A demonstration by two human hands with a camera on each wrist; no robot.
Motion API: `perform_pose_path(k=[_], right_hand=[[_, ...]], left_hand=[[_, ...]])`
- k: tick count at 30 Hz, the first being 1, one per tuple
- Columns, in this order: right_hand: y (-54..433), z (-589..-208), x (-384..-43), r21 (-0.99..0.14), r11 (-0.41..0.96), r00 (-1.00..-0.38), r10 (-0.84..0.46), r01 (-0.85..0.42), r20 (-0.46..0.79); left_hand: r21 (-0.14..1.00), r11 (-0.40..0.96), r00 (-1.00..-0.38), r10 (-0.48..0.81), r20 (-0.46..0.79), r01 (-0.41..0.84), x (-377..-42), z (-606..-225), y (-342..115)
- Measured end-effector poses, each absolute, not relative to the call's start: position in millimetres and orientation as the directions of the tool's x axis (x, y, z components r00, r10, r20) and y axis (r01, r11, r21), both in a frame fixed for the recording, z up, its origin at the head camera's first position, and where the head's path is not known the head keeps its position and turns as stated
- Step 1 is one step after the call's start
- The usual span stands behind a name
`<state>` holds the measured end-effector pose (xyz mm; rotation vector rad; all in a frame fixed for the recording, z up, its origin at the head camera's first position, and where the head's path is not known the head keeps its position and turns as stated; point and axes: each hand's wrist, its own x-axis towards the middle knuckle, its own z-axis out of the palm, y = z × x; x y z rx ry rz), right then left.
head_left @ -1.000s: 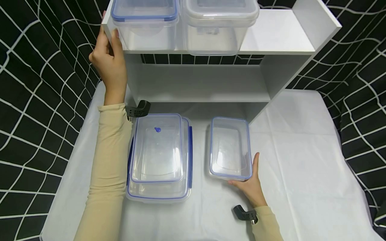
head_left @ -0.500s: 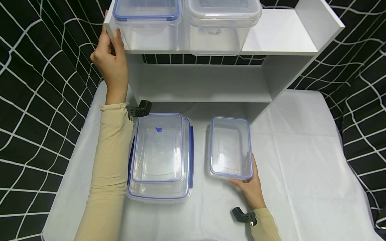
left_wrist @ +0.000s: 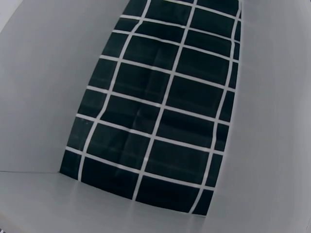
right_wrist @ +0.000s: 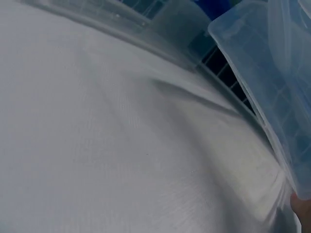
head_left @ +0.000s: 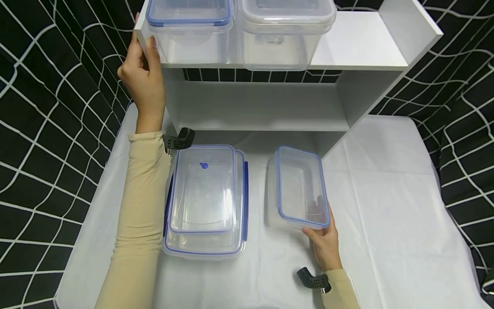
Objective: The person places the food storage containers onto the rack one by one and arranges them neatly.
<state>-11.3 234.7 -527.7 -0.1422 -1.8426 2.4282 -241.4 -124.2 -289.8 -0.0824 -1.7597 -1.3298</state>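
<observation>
At the upper left, my left hand (head_left: 144, 83) grips the front edge of the white shelf unit's (head_left: 262, 105) left side panel, thumb on the near face and the other fingers partly hidden behind. Low on the right, my right hand (head_left: 327, 246) holds a clear plastic food container (head_left: 301, 184) with a blue rim by its near right corner. The container is tilted, its left wall showing. In the right wrist view the container (right_wrist: 262, 63) stands off the white cloth at the right, a bit of the hand (right_wrist: 303, 213) below it.
Left of the held container lie two stacked clear containers (head_left: 204, 193) with blue edging. On the upper shelf stand a blue-lidded container (head_left: 189, 38) and a white-lidded one (head_left: 283, 38). White cloth (head_left: 393, 214) covers the table; black grid-patterned fabric (head_left: 42, 163) hangs around.
My right hand has closed its fingers on the container's corner and tilted it, its rim shifting slightly right. My left hand stays on the shelf unit.
</observation>
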Motion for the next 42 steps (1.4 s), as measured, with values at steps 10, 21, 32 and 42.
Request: perform_pose_path(k=[10, 21, 32, 42], right_hand=[[236.4, -532.5, -5.7, -0.999, -0.032, -0.993, 0.112, 0.034, -0.038], [232.5, -534.4, -12.9, -0.99, 0.119, -0.988, 0.14, 0.081, -0.064], [235.3, -524.1, -21.9, -0.963, 0.255, -0.991, 0.121, 0.086, -0.056], [233.4, -538.7, -18.3, -0.984, 0.168, -0.987, 0.159, 0.056, -0.029]], left_hand=[[0.733, 0.424, -0.586, -0.44, 0.68, 0.532, -242.4, -290.9, -124.1], [0.738, 0.419, -0.59, -0.443, 0.675, 0.528, -241.4, -291.1, -124.4], [0.74, 0.426, -0.595, -0.441, 0.672, 0.52, -241.6, -290.4, -124.1], [0.736, 0.429, -0.596, -0.433, 0.676, 0.523, -241.2, -290.7, -125.4]])
